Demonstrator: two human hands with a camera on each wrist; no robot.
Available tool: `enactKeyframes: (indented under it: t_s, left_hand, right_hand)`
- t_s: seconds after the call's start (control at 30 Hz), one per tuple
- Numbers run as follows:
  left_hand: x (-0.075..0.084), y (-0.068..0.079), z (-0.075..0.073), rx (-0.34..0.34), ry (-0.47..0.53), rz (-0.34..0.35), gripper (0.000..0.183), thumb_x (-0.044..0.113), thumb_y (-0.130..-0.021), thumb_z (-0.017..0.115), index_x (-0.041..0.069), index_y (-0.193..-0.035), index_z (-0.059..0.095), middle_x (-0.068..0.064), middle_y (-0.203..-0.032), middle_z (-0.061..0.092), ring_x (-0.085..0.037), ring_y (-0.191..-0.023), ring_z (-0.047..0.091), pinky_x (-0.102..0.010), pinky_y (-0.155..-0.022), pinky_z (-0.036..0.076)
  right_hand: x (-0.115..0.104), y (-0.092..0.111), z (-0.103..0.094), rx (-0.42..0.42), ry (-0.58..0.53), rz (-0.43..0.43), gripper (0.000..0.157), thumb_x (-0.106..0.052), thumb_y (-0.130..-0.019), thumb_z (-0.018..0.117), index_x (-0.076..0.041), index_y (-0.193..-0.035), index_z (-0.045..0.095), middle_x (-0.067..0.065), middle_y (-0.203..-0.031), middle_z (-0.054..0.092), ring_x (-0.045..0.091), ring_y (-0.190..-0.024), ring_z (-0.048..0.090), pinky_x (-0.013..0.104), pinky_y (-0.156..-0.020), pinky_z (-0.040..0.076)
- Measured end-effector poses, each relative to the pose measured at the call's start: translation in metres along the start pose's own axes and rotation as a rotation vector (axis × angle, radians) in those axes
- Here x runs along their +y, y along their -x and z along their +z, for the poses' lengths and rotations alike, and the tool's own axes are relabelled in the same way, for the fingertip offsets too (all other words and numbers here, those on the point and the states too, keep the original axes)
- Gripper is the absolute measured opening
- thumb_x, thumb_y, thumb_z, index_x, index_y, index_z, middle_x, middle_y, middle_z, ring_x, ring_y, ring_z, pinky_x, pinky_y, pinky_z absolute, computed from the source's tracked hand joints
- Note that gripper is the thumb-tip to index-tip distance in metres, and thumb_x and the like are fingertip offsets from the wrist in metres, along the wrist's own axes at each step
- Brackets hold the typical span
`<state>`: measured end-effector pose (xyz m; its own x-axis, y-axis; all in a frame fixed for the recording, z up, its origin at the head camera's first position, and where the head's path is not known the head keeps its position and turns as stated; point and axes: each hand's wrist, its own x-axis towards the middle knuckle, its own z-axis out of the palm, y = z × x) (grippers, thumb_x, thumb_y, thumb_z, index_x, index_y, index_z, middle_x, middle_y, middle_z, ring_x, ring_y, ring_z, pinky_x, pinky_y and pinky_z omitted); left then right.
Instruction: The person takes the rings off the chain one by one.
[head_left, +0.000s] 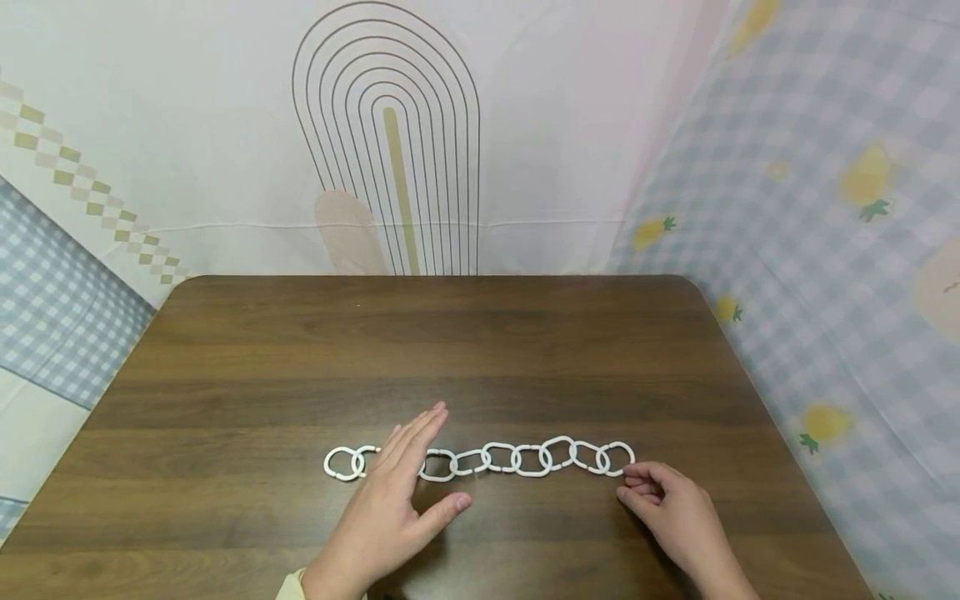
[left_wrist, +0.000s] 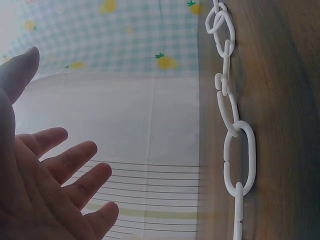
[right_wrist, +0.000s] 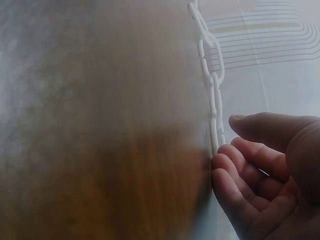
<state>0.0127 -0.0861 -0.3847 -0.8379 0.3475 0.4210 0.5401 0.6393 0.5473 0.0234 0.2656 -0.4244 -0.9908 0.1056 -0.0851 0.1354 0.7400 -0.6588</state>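
A chain of white plastic links lies stretched from side to side across the wooden table. Over its left part hovers my left hand, fingers straight and thumb spread, hiding some links in the head view. The left wrist view shows this hand apart from the chain, with nothing in it. My right hand is beside the chain's right end link, fingertips right at its lower edge. In the right wrist view its fingers are loosely bent and the thumb stands apart from them.
The brown wooden table has rounded far corners. Behind it hangs a pale cloth with arch lines, and a checked cloth with yellow pineapples runs along the right side.
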Motion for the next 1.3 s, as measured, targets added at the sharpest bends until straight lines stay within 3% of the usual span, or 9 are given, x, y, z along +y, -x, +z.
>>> enactKeyframes:
  t_s: [0.17, 0.4, 0.7, 0.9, 1.3]
  left_hand:
    - [0.001, 0.000, 0.001, 0.001, 0.004, 0.012, 0.082, 0.056, -0.092, 0.066, 0.013, -0.155, 0.036, -0.004, -0.157, 0.042, -0.027, -0.142, 0.042, -0.051, -0.116, 0.028]
    - [0.002, -0.001, 0.002, -0.019, 0.012, 0.020, 0.084, 0.053, -0.089, 0.070, 0.017, -0.156, 0.034, -0.003, -0.158, 0.040, -0.022, -0.144, 0.038, -0.048, -0.118, 0.025]
    - [0.005, -0.003, 0.002, -0.041, 0.021, 0.030, 0.085, 0.051, -0.088, 0.072, 0.016, -0.156, 0.035, -0.001, -0.159, 0.038, -0.020, -0.145, 0.036, -0.053, -0.116, 0.028]
    - [0.008, -0.005, 0.004, -0.058, 0.027, 0.038, 0.082, 0.055, -0.090, 0.068, 0.015, -0.155, 0.037, -0.002, -0.158, 0.039, -0.021, -0.145, 0.037, -0.053, -0.116, 0.028]
    - [0.004, -0.006, 0.013, -0.073, 0.040, 0.059, 0.079, 0.040, -0.085, 0.079, 0.010, -0.149, 0.045, 0.003, -0.159, 0.038, -0.021, -0.144, 0.039, -0.049, -0.117, 0.028]
  right_hand:
    - [-0.001, 0.000, 0.001, -0.003, -0.010, 0.004, 0.025, -0.015, -0.085, 0.081, -0.006, -0.106, 0.072, -0.001, -0.096, 0.071, 0.007, -0.082, 0.066, 0.021, -0.072, 0.055]
    - [-0.002, 0.000, 0.002, 0.004, -0.015, 0.008, 0.025, -0.013, -0.084, 0.081, -0.006, -0.106, 0.072, -0.001, -0.095, 0.071, 0.008, -0.082, 0.066, 0.020, -0.072, 0.055]
    - [0.003, -0.004, -0.004, -0.033, -0.058, 0.015, 0.026, -0.016, -0.085, 0.081, -0.005, -0.107, 0.073, -0.001, -0.094, 0.073, 0.005, -0.081, 0.066, 0.022, -0.074, 0.054]
    - [0.005, -0.006, -0.008, -0.059, -0.035, 0.028, 0.027, -0.021, -0.086, 0.081, -0.006, -0.107, 0.074, -0.002, -0.094, 0.073, 0.005, -0.081, 0.066, 0.023, -0.073, 0.053]
    - [0.003, -0.008, -0.006, -0.049, -0.027, 0.037, 0.026, -0.024, -0.088, 0.080, -0.007, -0.107, 0.074, -0.003, -0.092, 0.073, 0.005, -0.080, 0.065, 0.023, -0.073, 0.053]
